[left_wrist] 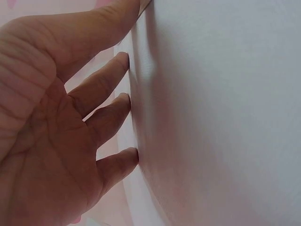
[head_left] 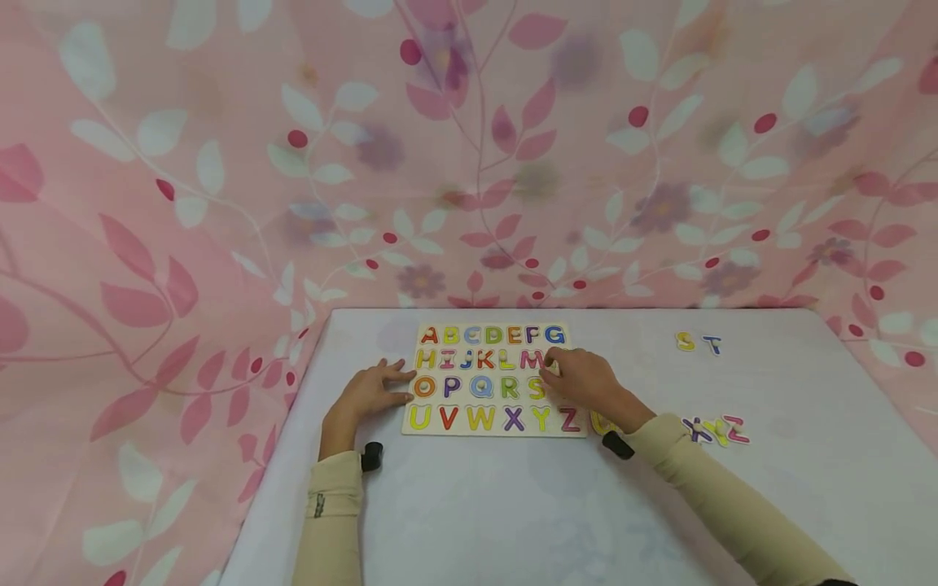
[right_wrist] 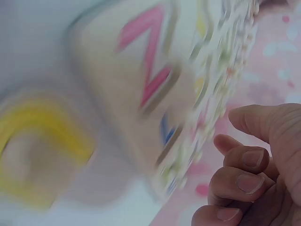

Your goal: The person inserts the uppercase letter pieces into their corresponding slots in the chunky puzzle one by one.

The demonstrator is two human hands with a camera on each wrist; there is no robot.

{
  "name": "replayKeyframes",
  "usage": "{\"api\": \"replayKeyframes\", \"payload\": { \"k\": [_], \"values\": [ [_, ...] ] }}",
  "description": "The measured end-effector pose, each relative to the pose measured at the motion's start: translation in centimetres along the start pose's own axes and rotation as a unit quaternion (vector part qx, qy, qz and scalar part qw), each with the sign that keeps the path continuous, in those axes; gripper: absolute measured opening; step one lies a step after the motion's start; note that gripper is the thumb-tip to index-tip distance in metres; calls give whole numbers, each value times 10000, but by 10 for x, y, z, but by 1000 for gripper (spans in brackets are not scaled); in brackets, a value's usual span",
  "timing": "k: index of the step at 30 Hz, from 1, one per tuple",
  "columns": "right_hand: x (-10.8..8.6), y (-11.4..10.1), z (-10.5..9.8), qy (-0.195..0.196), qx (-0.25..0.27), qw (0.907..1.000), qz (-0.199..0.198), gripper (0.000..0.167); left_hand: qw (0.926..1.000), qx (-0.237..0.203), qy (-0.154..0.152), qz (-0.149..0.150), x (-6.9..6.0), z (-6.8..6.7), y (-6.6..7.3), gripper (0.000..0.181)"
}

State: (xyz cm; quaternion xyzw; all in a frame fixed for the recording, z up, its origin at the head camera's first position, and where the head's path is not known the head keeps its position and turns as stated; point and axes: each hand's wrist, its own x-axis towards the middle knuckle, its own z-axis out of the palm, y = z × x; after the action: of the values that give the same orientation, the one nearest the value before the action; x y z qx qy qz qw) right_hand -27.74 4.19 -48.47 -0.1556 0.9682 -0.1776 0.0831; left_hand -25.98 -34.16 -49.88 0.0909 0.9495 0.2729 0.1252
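Observation:
A wooden alphabet puzzle board (head_left: 484,435) lies on the table. Knobbed letter pieces fill its upper rows; the letter R (head_left: 509,387) has a knob, while the bottom row shows flat printed letters. My left hand (head_left: 370,391) rests at the board's left edge with fingers spread; in the left wrist view its fingertips (left_wrist: 123,101) touch the white surface. Over the board's right side is my right hand (head_left: 582,381), near the M and S. In the right wrist view its fingers are loosely bent, thumb and index apart, with no piece visible between them. That view is blurred.
Loose letter pieces S (head_left: 685,342) and T (head_left: 712,345) lie at the back right. Nearer, X (head_left: 697,430), Y (head_left: 716,432) and Z (head_left: 736,430) lie together. A yellow U (head_left: 602,422) is partly hidden by the right wrist. Pink floral cloth (head_left: 469,163) hangs behind.

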Motion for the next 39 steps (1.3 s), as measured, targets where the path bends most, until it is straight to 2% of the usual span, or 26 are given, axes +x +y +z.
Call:
{"api": "replayKeyframes", "payload": {
  "k": [5,14,23,29,34,39],
  "values": [
    [-5,34,-16,162,37,9996,245,34,10000,14,0,-50,-3,-1,-1,52],
    [-14,111,-41,470,142,9967,643,33,10000,36,-3,-18,-2,1,0,51],
    [-19,165,-62,512,72,9947,894,35,10000,-14,27,-21,-2,0,-1,51],
    [-22,192,-67,462,50,9910,1255,38,10000,-44,-11,-60,-1,1,0,52],
    [-22,205,-72,487,72,9884,1437,39,9998,-68,-66,-188,-1,1,3,52],
    [-22,212,-74,397,129,9877,1504,39,9998,-51,-65,-166,0,0,4,53]
  ]
}}
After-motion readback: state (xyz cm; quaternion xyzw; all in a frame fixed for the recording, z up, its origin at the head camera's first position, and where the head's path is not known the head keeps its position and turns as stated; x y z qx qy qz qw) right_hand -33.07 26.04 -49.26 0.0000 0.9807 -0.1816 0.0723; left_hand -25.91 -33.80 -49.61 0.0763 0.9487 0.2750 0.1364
